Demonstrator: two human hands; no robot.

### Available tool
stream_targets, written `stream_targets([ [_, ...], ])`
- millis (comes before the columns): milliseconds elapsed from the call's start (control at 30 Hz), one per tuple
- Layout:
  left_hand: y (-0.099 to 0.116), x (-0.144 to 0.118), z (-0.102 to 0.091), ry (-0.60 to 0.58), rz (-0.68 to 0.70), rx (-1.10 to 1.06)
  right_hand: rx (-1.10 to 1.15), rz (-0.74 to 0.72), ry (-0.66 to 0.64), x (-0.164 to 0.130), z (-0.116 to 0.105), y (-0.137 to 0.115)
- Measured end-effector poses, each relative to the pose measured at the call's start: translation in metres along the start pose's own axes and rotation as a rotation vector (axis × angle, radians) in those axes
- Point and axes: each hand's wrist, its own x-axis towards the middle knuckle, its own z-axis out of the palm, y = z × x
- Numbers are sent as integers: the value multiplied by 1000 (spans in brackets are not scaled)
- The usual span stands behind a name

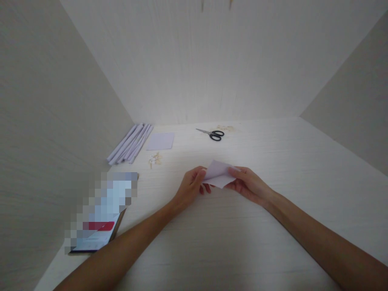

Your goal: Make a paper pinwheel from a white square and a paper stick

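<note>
Over the middle of the desk (212, 242), the left hand (190, 188) and right hand (247, 186) are pinching a folded paper (218, 173) between them; keeping its edges aligned should keep the crease clean. Scissors (212, 133) are lying near the far edge.

The pale wood-grain worktop (273, 169) runs back to a wall and is closed in by panels at both sides. Toward its far left lie a bundle of white rolled strips (130, 143), a flat square sheet (161, 141), black-handled scissors (213, 133) and small wooden bits (154, 159). A phone (100, 218) rests near the left edge.
</note>
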Motion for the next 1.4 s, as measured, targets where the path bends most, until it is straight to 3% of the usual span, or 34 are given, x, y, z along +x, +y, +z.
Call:
stream_targets([
  [167,-4,2,-4,-34,43,-10,8,-1,31,-1,1,-2],
  [400,1,4,-5,165,-118,-104,26,-34,19,-2,0,0],
  [567,0,5,-7,237,-149,-185,49,-47,-7,-2,0,2],
  [1267,-2,9,-8,244,-177,-418,96,-26,-30,-2,3,5],
  [1400,0,9,-7,321,-191,-503,54,-82,43,-1,4,8],
])
